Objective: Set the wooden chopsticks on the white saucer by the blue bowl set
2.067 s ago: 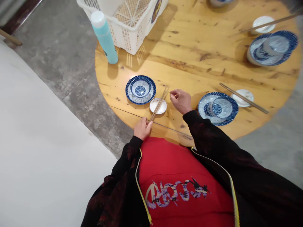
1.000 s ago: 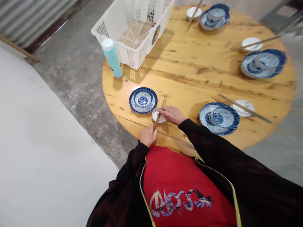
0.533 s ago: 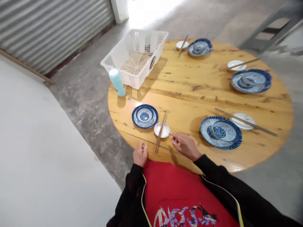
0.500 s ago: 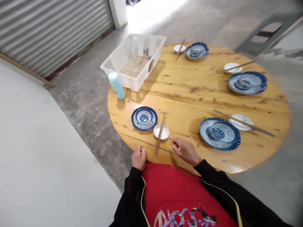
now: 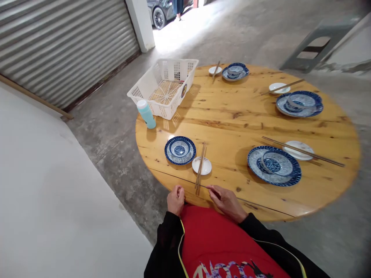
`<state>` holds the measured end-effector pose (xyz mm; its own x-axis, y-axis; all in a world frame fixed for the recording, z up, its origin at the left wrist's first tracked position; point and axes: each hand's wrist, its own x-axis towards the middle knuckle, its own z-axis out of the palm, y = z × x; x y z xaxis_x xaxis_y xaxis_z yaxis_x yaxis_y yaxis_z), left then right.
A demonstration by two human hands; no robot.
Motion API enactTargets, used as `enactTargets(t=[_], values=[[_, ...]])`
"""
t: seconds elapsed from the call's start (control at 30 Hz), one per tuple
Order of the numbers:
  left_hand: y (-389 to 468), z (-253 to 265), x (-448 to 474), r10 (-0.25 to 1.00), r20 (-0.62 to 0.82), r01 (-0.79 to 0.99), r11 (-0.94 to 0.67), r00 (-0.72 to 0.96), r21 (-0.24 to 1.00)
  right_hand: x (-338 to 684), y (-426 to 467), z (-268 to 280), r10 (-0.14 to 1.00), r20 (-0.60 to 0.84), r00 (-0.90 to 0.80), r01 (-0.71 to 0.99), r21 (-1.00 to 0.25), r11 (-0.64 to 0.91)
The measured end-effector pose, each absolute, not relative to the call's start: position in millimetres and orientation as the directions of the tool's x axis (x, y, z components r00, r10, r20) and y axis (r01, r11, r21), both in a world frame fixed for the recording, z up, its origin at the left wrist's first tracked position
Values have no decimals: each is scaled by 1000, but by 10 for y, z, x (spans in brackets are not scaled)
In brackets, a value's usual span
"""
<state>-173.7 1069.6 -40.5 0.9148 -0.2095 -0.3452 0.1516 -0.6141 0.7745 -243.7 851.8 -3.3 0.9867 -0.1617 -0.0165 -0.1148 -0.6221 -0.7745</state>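
My left hand point(image 5: 175, 199) rests at the near table edge, its fingers curled in with nothing showing in them. Just right of it, my right hand point(image 5: 227, 200) is low over the table, fingers loosely extended and holding nothing visible. Between and beyond my hands, a pair of wooden chopsticks point(image 5: 199, 170) lies across a small white dish point(image 5: 206, 166), tips toward me. To the left of that dish sits a blue-patterned plate point(image 5: 171, 156) with a matching bowl point(image 5: 179, 148) on it.
A white plastic basket point(image 5: 169, 109) and a light-blue bottle point(image 5: 147, 114) stand at the table's left side. Similar settings lie around the round wooden table point(image 5: 223, 146), including a plate point(image 5: 255, 162) at right. A grey stool point(image 5: 308, 48), a car point(image 5: 165, 11) and a person's leg point(image 5: 177, 8) appear beyond.
My right hand has drawn back from beside the white dish toward the table edge. The view has tilted up, showing the car and a person's leg. The dishes stay in place.
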Motion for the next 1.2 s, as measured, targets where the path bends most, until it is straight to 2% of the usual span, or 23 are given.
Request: enactTargets(t=[0.23, 0.47, 0.57, 0.73, 0.93, 1.2], values=[[10816, -454, -1800, -317, -309, 54, -614, 897, 787, -2536, 8778, -147, -58, -48, 997, -75, -687, -722], [10991, -599, -1646, -299, -364, 148, -558, 882, 817, -2579, 8923, 63, -15, -305, 952, -190, -553, -811], [11026, -563, -1595, -294, -385, 156, -581, 875, 799, -2620, 8918, 141, -29, -354, 935, -226, -530, -817], [11051, -460, -1632, -230, -351, 166, -572, 908, 803, -2663, 8853, 197, 9, -354, 935, -194, -534, -823], [10871, -406, -1947, -154, -351, 197, -595, 924, 779, -2879, 8587, 148, 46, -273, 961, -121, -563, -818], [10262, -390, -2685, -302, -337, 74, -638, 892, 767, -3469, 8048, 28, 7, -205, 979, -117, -587, -801]])
